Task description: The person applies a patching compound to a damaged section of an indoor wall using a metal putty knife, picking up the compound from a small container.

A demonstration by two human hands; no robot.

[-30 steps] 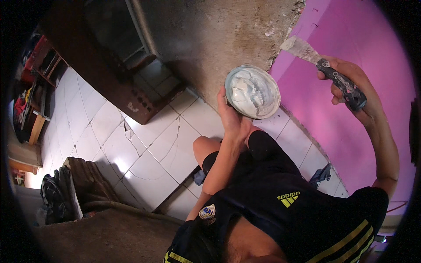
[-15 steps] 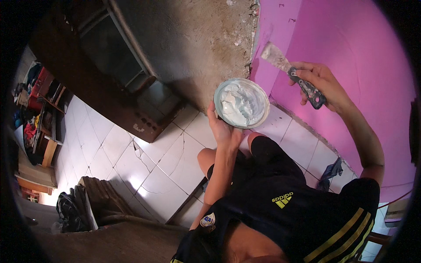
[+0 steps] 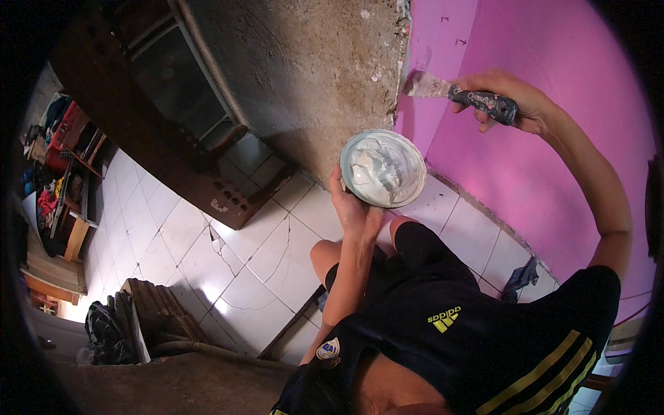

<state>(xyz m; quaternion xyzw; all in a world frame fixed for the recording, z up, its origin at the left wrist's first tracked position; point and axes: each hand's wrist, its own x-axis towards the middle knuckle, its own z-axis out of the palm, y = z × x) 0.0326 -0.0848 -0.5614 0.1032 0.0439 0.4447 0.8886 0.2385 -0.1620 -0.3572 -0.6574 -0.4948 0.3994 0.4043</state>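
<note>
My left hand (image 3: pixel 354 211) holds up a round tub of white paste (image 3: pixel 380 169) from below, its open top toward me. The paste lies in uneven lumps, and some is smeared on the inner wall. My right hand (image 3: pixel 508 97) is wrapped round the dark, paste-spotted handle of a putty knife (image 3: pixel 487 104). The knife's stained blade (image 3: pixel 427 85) points left, at the edge where the pink wall (image 3: pixel 532 159) meets the bare rough plaster (image 3: pixel 325 76). Whether the blade touches the wall, I cannot tell.
A dark wooden frame with glass (image 3: pixel 183 76) leans at the left. White floor tiles (image 3: pixel 256 297), some cracked, run below. A dark cloth (image 3: pixel 520 277) lies by the pink wall's foot. Shelves with clothes (image 3: pixel 55 187) stand at far left, and a black bag (image 3: pixel 107 332) sits lower left.
My right hand has moved up and slightly outward; the putty knife has turned nearly level, with its blade nearer the plaster edge. The tub has shifted slightly down and right.
</note>
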